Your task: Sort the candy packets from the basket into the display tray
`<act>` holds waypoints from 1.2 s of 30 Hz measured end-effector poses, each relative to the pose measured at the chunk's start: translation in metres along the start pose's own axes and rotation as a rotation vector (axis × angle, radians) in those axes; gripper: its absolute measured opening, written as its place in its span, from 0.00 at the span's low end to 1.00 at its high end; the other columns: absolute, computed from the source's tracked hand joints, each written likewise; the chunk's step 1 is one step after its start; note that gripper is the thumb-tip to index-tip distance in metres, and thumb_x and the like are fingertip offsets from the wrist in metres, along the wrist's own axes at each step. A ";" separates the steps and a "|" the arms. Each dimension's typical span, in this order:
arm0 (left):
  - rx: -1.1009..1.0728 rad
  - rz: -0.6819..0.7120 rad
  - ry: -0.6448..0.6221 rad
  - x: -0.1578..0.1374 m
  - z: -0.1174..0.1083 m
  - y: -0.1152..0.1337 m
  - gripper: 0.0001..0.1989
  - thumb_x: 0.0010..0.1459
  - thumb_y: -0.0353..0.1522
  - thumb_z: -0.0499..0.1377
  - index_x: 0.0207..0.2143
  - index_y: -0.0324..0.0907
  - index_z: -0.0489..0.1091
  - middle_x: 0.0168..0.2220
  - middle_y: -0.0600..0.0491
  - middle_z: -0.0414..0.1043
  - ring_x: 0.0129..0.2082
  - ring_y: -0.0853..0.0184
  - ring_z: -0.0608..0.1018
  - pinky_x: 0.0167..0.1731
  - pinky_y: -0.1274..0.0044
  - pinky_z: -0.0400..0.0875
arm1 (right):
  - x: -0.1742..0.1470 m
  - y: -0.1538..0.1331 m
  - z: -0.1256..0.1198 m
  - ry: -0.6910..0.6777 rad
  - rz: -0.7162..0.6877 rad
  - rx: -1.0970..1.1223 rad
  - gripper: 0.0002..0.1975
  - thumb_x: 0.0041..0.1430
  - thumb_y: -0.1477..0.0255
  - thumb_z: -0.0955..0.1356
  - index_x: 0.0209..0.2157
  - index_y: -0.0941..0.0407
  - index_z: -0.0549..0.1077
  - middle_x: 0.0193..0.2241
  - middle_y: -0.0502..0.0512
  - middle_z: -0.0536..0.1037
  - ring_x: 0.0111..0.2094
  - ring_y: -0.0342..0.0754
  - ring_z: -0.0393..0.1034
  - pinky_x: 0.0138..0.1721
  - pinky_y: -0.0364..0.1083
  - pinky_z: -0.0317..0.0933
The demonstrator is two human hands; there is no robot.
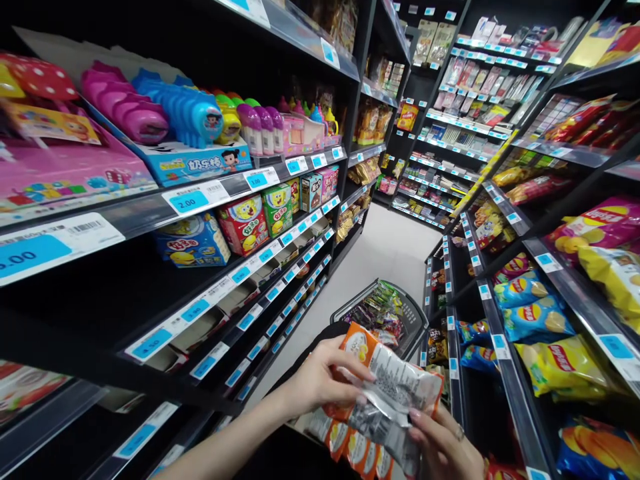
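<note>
An orange and silver snack packet (383, 377) is held up in front of me, its printed back facing me. My left hand (327, 377) grips its left side, thumb hidden and fingers lying over the front. On the lower right, my right hand (443, 433), with a ring on one finger, pinches the packet's edge. Beneath them several similar orange packets (357, 450) stand in a row; what they rest on is mostly hidden. Beyond the packet, a grey shopping basket (417, 320) on the floor holds several wrapped snacks (383, 303).
Shelves with blue price tags (190, 197) line the left, carrying toy-shaped sweets (195, 110) and small biscuit boxes (243, 223). Close on the right are shelves of crisp bags (560, 363). A pale floor aisle (387, 243) runs to stocked shelves (465, 113) at the back.
</note>
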State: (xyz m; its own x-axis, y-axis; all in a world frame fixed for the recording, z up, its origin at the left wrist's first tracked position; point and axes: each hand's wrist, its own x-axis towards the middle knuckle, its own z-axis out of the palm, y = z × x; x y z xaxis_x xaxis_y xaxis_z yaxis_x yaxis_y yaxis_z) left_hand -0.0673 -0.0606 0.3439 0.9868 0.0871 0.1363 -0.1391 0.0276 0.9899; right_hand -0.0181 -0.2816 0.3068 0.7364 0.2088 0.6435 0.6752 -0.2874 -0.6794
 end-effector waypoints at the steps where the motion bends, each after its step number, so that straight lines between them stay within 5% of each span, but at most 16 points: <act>1: 0.021 0.008 0.036 0.001 0.003 0.000 0.09 0.37 0.35 0.69 0.24 0.42 0.78 0.34 0.50 0.69 0.35 0.63 0.73 0.34 0.75 0.68 | 0.001 -0.002 0.001 0.004 0.004 0.000 0.11 0.54 0.62 0.67 0.25 0.52 0.78 0.25 0.55 0.79 0.26 0.48 0.75 0.26 0.43 0.67; 6: 0.259 -0.060 0.169 -0.001 0.016 0.010 0.06 0.43 0.34 0.66 0.19 0.41 0.76 0.22 0.53 0.66 0.26 0.68 0.69 0.26 0.79 0.62 | 0.002 -0.012 0.004 0.103 0.131 -0.098 0.17 0.53 0.57 0.66 0.21 0.54 0.73 0.26 0.55 0.78 0.25 0.46 0.72 0.25 0.41 0.63; 9: 0.217 -0.153 0.153 -0.001 0.019 0.017 0.07 0.46 0.33 0.63 0.19 0.39 0.74 0.23 0.54 0.68 0.25 0.70 0.69 0.26 0.80 0.61 | 0.003 -0.014 0.004 0.089 0.296 -0.092 0.18 0.51 0.54 0.66 0.22 0.55 0.71 0.26 0.55 0.77 0.22 0.44 0.69 0.22 0.40 0.59; 14: -0.125 -0.263 0.087 0.005 0.016 0.008 0.05 0.39 0.25 0.64 0.23 0.38 0.70 0.23 0.58 0.69 0.24 0.73 0.68 0.27 0.81 0.60 | 0.010 -0.007 0.000 0.012 0.573 0.302 0.16 0.44 0.61 0.73 0.31 0.54 0.67 0.17 0.45 0.70 0.17 0.41 0.63 0.19 0.38 0.58; 18: -0.411 -0.401 0.053 0.006 0.011 -0.004 0.04 0.40 0.23 0.62 0.23 0.36 0.73 0.24 0.56 0.71 0.25 0.73 0.70 0.28 0.81 0.61 | 0.014 0.009 -0.010 -0.105 0.596 0.383 0.12 0.41 0.62 0.74 0.23 0.56 0.74 0.19 0.52 0.74 0.21 0.45 0.69 0.22 0.40 0.62; 22: -0.661 -0.550 -0.138 0.000 0.001 -0.001 0.14 0.44 0.25 0.61 0.37 0.34 0.75 0.34 0.47 0.76 0.34 0.66 0.76 0.39 0.76 0.65 | 0.009 0.023 -0.018 -0.129 0.650 0.521 0.20 0.37 0.53 0.73 0.24 0.57 0.79 0.23 0.61 0.79 0.24 0.55 0.74 0.25 0.48 0.67; 26: -0.872 -0.458 -0.294 -0.002 -0.003 0.003 0.28 0.40 0.24 0.60 0.48 0.34 0.69 0.45 0.42 0.72 0.45 0.59 0.74 0.44 0.73 0.65 | 0.002 0.016 -0.014 -0.006 0.714 0.574 0.27 0.33 0.52 0.74 0.33 0.57 0.79 0.33 0.65 0.80 0.31 0.59 0.75 0.29 0.52 0.68; 29: -0.664 -0.415 -0.209 0.001 0.003 0.000 0.28 0.42 0.27 0.63 0.49 0.39 0.67 0.47 0.45 0.71 0.44 0.60 0.74 0.39 0.74 0.68 | 0.003 0.006 -0.008 0.087 0.787 0.427 0.21 0.31 0.58 0.76 0.28 0.56 0.79 0.29 0.61 0.80 0.30 0.55 0.74 0.28 0.48 0.67; 32: -0.156 -0.444 -0.074 0.005 0.008 -0.004 0.14 0.51 0.38 0.59 0.36 0.36 0.72 0.27 0.51 0.74 0.24 0.68 0.74 0.23 0.80 0.64 | 0.005 0.001 -0.006 0.139 0.779 0.250 0.18 0.35 0.57 0.74 0.24 0.57 0.78 0.19 0.54 0.76 0.21 0.47 0.69 0.22 0.41 0.62; 36: 0.259 -0.452 -0.022 0.008 0.003 0.001 0.20 0.50 0.44 0.57 0.16 0.38 0.62 0.11 0.60 0.55 0.13 0.76 0.59 0.15 0.82 0.47 | 0.006 0.003 -0.012 0.020 0.715 0.055 0.18 0.38 0.56 0.73 0.18 0.58 0.74 0.13 0.47 0.65 0.17 0.39 0.56 0.19 0.38 0.53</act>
State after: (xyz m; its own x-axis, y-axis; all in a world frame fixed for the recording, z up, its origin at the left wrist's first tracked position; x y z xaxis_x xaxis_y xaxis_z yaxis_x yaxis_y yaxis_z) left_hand -0.0590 -0.0633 0.3466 0.9455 0.1028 -0.3091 0.3237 -0.1903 0.9268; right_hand -0.0123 -0.2925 0.3131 0.9987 -0.0308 0.0398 0.0288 -0.2996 -0.9536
